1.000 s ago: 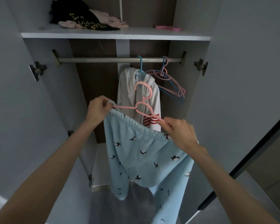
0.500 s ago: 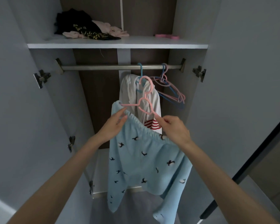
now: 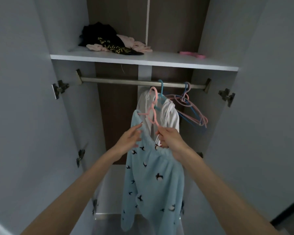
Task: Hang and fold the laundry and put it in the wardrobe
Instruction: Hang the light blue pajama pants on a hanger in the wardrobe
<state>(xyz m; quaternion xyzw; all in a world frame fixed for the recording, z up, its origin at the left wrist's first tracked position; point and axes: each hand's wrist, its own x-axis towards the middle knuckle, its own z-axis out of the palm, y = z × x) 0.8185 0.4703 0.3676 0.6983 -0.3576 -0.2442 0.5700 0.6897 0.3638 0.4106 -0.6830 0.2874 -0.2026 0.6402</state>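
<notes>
Light blue trousers (image 3: 153,177) with a dark bird print hang by their waistband from a pink hanger (image 3: 152,111), held up inside the open wardrobe just below the metal rail (image 3: 119,81). My right hand (image 3: 171,139) grips the hanger's right arm together with the waistband. My left hand (image 3: 131,139) rests with fingers spread against the left side of the waistband. Behind the hanger, a white garment (image 3: 168,114) hangs from a blue hanger (image 3: 161,92) on the rail.
Empty pink and blue hangers (image 3: 191,107) hang at the rail's right end. The shelf (image 3: 143,61) above holds a heap of black and pink clothes (image 3: 109,43) and a pink hanger (image 3: 193,54). Both grey doors (image 3: 24,99) stand open.
The hanger with the trousers has risen toward the rail and turned more edge-on. My left hand let go of the hanger's left end and now lies open against the waistband.
</notes>
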